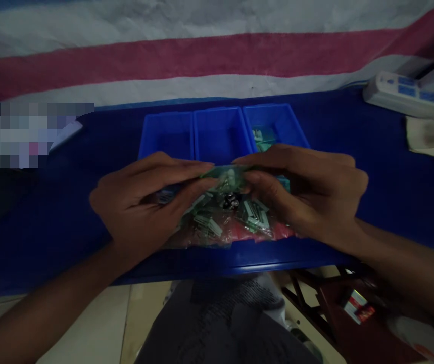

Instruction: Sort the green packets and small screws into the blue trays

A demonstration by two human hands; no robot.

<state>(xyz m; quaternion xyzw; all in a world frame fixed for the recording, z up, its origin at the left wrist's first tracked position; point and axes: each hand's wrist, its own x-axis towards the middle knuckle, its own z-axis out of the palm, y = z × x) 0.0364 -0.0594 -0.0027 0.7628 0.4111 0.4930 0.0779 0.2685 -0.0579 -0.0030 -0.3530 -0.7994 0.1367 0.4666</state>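
Note:
Between my two hands is a small clear greenish plastic bag [229, 177] with small pale parts inside. My left hand [148, 197] pinches its left edge between thumb and fingers. On the other side, my right hand [311, 192] grips the right edge in the same way. Just below the bag lie small dark, shiny round pieces [231, 201]; whether they are inside a bag I cannot tell. More clear bags with pale strip-like parts [207, 222] lie on the table under my hands, some over red material [241, 232].
Three blue bins [222, 134] stand side by side behind my hands; the right one holds several small bags [264, 141]. A white power strip [406, 96] lies at the back right of the blue table [88, 141]. A dark red stool [338, 308] with a small box [358, 306] stands below.

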